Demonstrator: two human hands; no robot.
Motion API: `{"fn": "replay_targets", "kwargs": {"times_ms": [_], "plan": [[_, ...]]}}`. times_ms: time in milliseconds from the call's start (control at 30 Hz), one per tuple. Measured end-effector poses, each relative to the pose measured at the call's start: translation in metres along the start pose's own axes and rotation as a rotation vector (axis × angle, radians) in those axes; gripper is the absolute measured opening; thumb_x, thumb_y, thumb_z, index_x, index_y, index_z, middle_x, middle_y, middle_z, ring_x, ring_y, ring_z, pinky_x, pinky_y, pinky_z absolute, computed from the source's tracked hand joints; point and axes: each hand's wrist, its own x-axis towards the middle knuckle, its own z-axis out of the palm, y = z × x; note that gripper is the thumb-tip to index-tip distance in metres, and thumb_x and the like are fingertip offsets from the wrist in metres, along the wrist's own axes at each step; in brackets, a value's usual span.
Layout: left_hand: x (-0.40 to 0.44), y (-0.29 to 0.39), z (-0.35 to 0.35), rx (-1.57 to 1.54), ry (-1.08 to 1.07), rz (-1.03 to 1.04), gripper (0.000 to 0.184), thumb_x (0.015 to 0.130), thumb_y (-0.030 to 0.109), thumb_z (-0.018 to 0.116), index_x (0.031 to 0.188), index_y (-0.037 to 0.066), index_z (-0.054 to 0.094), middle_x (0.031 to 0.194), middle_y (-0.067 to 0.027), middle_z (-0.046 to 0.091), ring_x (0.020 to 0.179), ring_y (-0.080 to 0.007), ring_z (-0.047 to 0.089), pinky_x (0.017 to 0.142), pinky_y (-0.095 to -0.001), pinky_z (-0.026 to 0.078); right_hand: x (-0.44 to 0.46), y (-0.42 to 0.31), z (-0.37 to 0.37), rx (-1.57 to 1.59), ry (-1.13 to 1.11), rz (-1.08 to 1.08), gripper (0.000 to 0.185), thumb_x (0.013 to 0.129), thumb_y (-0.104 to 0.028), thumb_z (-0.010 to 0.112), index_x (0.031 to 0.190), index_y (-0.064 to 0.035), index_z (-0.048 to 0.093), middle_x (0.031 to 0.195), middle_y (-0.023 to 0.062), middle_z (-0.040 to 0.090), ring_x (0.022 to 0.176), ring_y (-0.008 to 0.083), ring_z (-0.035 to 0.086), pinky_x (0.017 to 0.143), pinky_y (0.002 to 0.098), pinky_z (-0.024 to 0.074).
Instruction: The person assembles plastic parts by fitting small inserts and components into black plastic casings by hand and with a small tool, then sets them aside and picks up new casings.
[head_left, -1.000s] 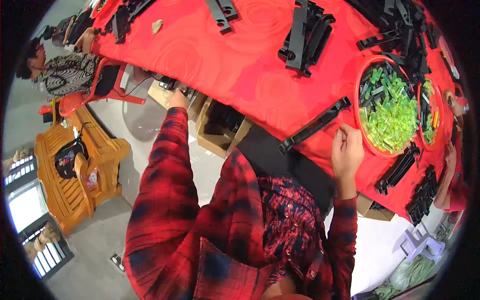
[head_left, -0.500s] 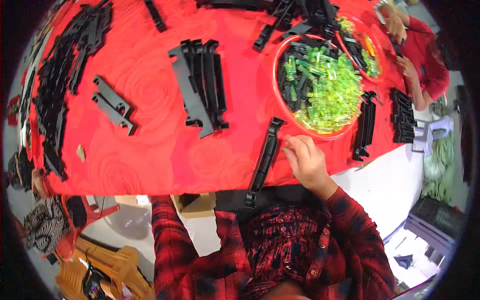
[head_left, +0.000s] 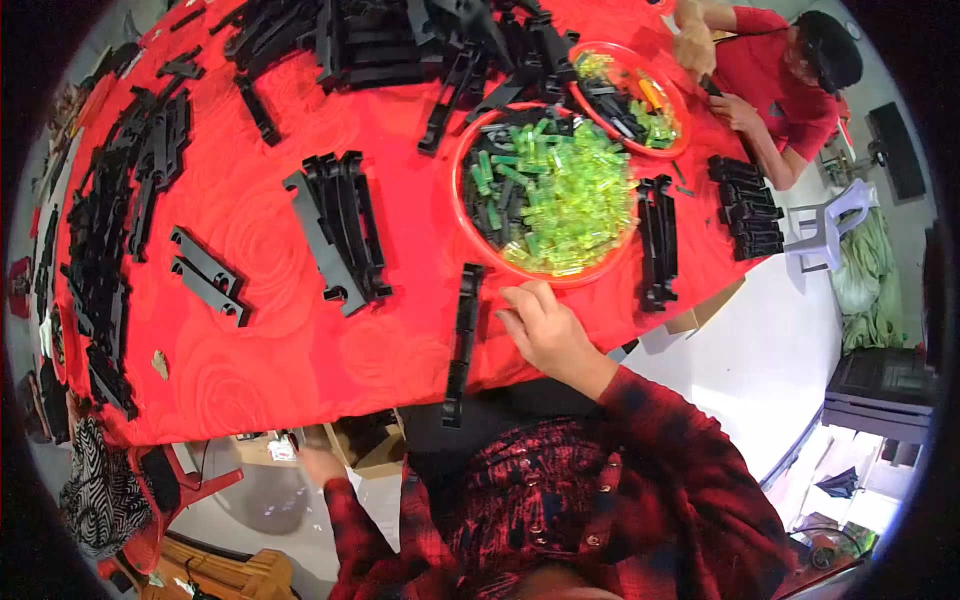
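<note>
My right hand rests at the front of the table, fingers bent, with a gap between thumb and forefinger and nothing visible in it. Just left of it, a long black plastic strip with notched ends overhangs the table edge. Beyond the hand, a red-rimmed basin holds yellow-green translucent pieces and black pieces. My left hand is below the table edge, beside an open cardboard box with dark contents. Motion blurs its fingers, so its grip is unclear.
Black plastic parts lie grouped at the table's centre, left side and back. A smaller red basin stands behind the large one. Across the table, a person in a red shirt works with both hands. A stool stands right.
The view has turned, shifting the table's contents left and down. My left hand has come out from under the table edge into sight. My right hand stays beside the black strip.
</note>
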Motion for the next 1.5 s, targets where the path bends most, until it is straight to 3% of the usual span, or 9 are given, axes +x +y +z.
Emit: {"fn": "replay_targets", "kwargs": {"times_ms": [67,100,133,367,400,500,700,967,1500], "plan": [[-0.050,-0.028,0.014,-0.266,0.596,0.137,0.029,0.088,0.002,0.048,0.116,-0.006,0.053,0.104,-0.0171,0.062,0.088,-0.0224,0.064,0.073,-0.0432,0.050,-0.003,0.003,0.000,0.131,0.039,0.034,0.034,0.083,0.002,0.068,0.114,-0.0006,0.055,0.096,0.0169,0.056,0.082,0.0322,0.062,0.065,0.0383,0.0538],[-0.102,0.023,-0.073,-0.937,0.234,-0.268,0.029,0.093,0.005,0.049,0.120,-0.007,0.050,0.097,-0.0169,0.057,0.068,-0.0222,0.063,0.055,-0.0402,0.051,-0.008,0.014,0.006,0.068,0.081,-0.055,0.030,0.083,-0.004,0.068,0.109,0.0038,0.055,0.098,0.0118,0.057,0.082,0.0289,0.060,0.059,0.0349,0.0533],[-0.114,0.021,-0.072,-1.022,0.413,-0.301,0.029,0.097,0.010,0.048,0.120,-0.007,0.048,0.090,-0.0119,0.052,0.054,-0.0185,0.056,0.042,-0.0328,0.046,-0.007,0.011,0.000,0.059,0.095,-0.060,0.030,0.083,-0.004,0.068,0.109,0.0038,0.055,0.098,0.0118,0.057,0.082,0.0289,0.060,0.059,0.0349,0.0533],[-0.215,0.206,-0.264,-1.810,0.225,0.235,0.035,0.102,0.021,0.049,0.126,-0.004,0.044,0.114,-0.0176,0.055,0.110,-0.0344,0.063,0.088,-0.0418,0.055,-0.002,-0.076,-0.050,0.492,-0.281,-0.041,0.042,0.091,-0.029,0.064,0.119,-0.0001,0.053,0.100,0.0190,0.062,0.096,0.0370,0.059,0.086,0.0454,0.0473],[-0.223,0.232,-0.275,-1.352,0.389,0.583,0.031,0.102,0.021,0.050,0.121,-0.003,0.049,0.112,-0.0170,0.057,0.104,-0.0303,0.064,0.086,-0.0395,0.055,-0.005,-0.085,-0.057,0.424,-0.274,-0.091,0.046,0.092,-0.029,0.064,0.124,0.0002,0.049,0.100,0.0199,0.062,0.096,0.0393,0.060,0.084,0.0460,0.0482],[-0.238,0.290,-0.302,-2.101,-0.250,0.505,0.024,0.100,0.011,0.053,0.122,0.000,0.053,0.108,-0.0092,0.061,0.097,-0.0160,0.060,0.088,-0.0308,0.048,0.002,-0.092,-0.088,0.545,-0.439,0.242,0.038,0.096,-0.025,0.057,0.124,-0.0006,0.048,0.101,0.0226,0.063,0.095,0.0411,0.063,0.078,0.0468,0.0502],[-0.251,0.319,-0.323,-1.692,-0.463,0.874,0.028,0.102,0.014,0.051,0.126,-0.001,0.051,0.102,-0.0087,0.066,0.100,-0.0170,0.063,0.093,-0.0319,0.048,-0.003,0.031,-0.153,-0.043,0.073,0.262,0.023,0.103,-0.025,0.041,0.105,-0.0023,0.047,0.087,0.0256,0.063,0.079,0.0453,0.063,0.061,0.0533,0.0482],[-0.248,0.267,-0.271,-1.452,-0.430,0.826,0.021,0.100,0.007,0.052,0.120,-0.002,0.054,0.099,-0.0082,0.066,0.092,-0.0145,0.065,0.087,-0.0294,0.051,0.053,0.311,-0.224,-0.523,0.064,0.346,0.025,0.098,-0.025,0.051,0.097,-0.0002,0.053,0.091,0.0276,0.063,0.091,0.0468,0.061,0.075,0.0560,0.0464],[-0.243,0.237,-0.258,-1.453,-0.306,0.689,0.023,0.099,0.006,0.054,0.121,-0.001,0.054,0.100,-0.0088,0.066,0.089,-0.0147,0.064,0.084,-0.0294,0.053,0.097,0.435,-0.250,-0.457,0.248,0.284,0.031,0.098,-0.028,0.053,0.094,0.0019,0.056,0.092,0.0294,0.064,0.092,0.0481,0.061,0.075,0.0554,0.0470]]}}
